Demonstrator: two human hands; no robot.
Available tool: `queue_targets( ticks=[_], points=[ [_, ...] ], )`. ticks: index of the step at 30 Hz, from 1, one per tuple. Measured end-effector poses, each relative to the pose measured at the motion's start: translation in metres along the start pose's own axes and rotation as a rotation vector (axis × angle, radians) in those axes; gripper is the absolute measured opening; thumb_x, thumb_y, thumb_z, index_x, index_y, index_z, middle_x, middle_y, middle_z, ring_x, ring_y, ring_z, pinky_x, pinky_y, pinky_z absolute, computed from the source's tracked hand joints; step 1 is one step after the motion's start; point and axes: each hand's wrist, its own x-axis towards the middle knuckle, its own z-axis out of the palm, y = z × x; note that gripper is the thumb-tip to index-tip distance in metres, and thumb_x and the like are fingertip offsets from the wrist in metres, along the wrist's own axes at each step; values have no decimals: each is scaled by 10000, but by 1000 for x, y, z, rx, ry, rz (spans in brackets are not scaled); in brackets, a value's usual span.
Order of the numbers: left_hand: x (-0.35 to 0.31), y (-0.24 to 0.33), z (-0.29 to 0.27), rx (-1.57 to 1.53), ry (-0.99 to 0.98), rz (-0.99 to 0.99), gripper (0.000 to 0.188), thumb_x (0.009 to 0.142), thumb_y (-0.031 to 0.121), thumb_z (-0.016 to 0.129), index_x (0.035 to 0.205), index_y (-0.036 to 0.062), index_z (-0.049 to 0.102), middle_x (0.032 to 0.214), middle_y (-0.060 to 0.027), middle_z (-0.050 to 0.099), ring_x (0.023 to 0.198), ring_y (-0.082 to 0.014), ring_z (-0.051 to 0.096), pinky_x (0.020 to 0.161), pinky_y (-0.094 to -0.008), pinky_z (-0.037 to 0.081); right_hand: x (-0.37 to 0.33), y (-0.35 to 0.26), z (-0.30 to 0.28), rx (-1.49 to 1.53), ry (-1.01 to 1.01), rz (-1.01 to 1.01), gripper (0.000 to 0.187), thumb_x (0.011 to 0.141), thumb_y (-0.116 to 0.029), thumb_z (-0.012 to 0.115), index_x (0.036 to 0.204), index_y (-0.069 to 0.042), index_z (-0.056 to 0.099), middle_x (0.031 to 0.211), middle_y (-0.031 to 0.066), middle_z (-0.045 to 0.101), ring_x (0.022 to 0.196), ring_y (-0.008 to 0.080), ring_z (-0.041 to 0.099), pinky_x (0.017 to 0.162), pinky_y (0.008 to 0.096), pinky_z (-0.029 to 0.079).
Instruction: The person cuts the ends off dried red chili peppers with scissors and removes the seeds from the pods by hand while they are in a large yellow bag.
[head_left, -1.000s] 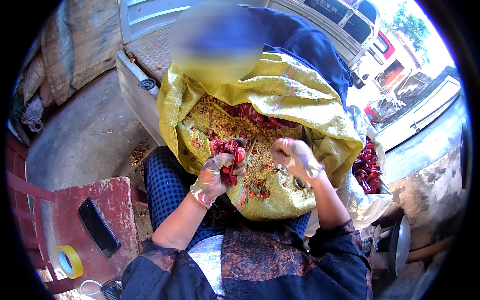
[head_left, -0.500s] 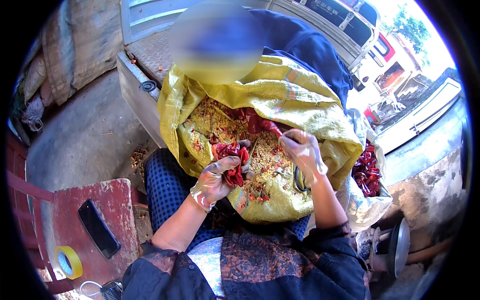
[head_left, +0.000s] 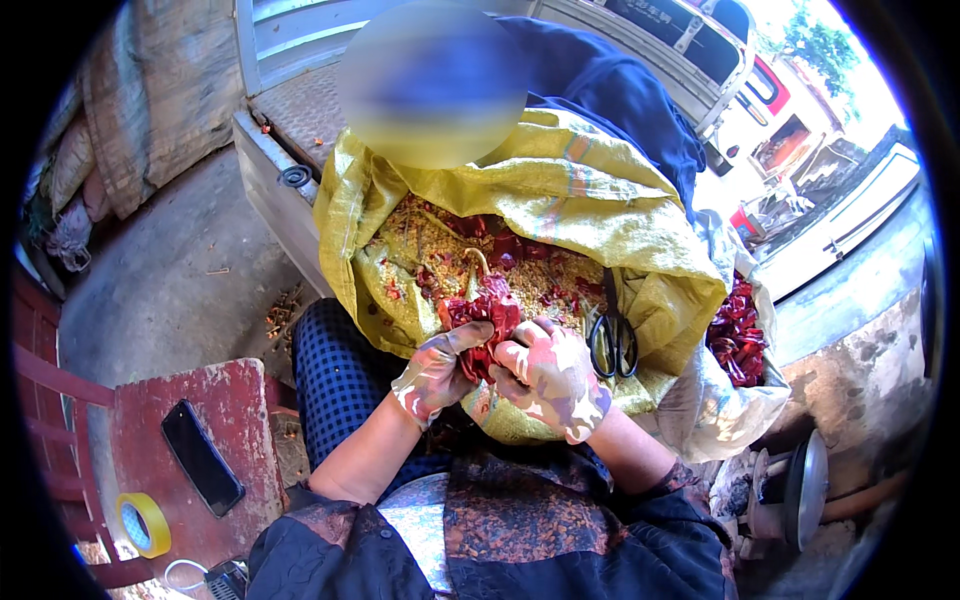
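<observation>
A bunch of dried red chili peppers [head_left: 487, 305] is wrapped in the fingers of my gloved left hand [head_left: 440, 370]. My gloved right hand [head_left: 558, 378] is closed against the bunch's right side, its fingertips touching the peppers; whether it pinches one of its own is hidden. Both hands are over an open yellow woven sack [head_left: 610, 210]. Loose pale seeds [head_left: 430, 245] and pepper scraps cover the sack's inside. Black-handled scissors [head_left: 613, 345] lie on the sack just right of my right hand.
At the right stands a white sack [head_left: 735, 425] of red peppers. A worn red chair [head_left: 195, 470] at lower left bears a phone [head_left: 200, 458] and yellow tape roll [head_left: 144, 525]. Beyond the yellow sack are a person in dark blue [head_left: 610, 75] and a metal truck bed [head_left: 295, 100].
My right hand has come left and down from the sack's right side to the bunch in my left hand. The scissors, partly hidden before, now show fully.
</observation>
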Motion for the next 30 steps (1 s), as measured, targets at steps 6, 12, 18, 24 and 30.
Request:
queue_targets(
  ticks=[6, 12, 18, 24, 30],
  points=[
    [5, -14, -33, -56, 70, -15, 294, 812, 109, 604, 1084, -1, 586, 1018, -138, 639, 916, -259, 624, 860, -395, 486, -9, 11, 5, 89, -200, 5, 167, 726, -206, 631, 847, -108, 570, 778, 75, 549, 708, 288, 569, 588, 388, 464],
    [-9, -12, -7, 130, 71, -5, 179, 837, 87, 605, 987, -6, 631, 947, -103, 645, 929, -202, 607, 857, -315, 468, -8, 13, -2, 146, -285, 47, 156, 776, -235, 621, 766, -81, 602, 641, 109, 568, 574, 297, 572, 533, 387, 457],
    [-4, -9, -12, 228, 179, 114, 151, 823, 55, 605, 949, -19, 643, 945, -102, 647, 901, -180, 607, 837, -290, 469, -7, 23, -17, 122, 68, 171, 197, 716, -205, 727, 804, -47, 648, 655, 101, 589, 632, 248, 595, 575, 332, 476],
    [-7, -17, -10, 229, 122, 145, 220, 828, 101, 601, 996, -41, 602, 1003, -129, 618, 987, -226, 572, 941, -344, 425, 1, 30, -2, 800, 188, 270, 209, 805, -97, 670, 1005, -40, 644, 851, 56, 586, 775, 154, 599, 712, 267, 489],
    [-9, -17, -12, 156, 78, 91, 222, 819, 76, 587, 1011, -35, 601, 1017, -126, 622, 959, -221, 590, 911, -350, 455, 1, 25, -5, 730, 96, 424, 161, 820, -14, 629, 980, -8, 647, 966, 83, 626, 822, 151, 610, 696, 251, 494]
  ],
)
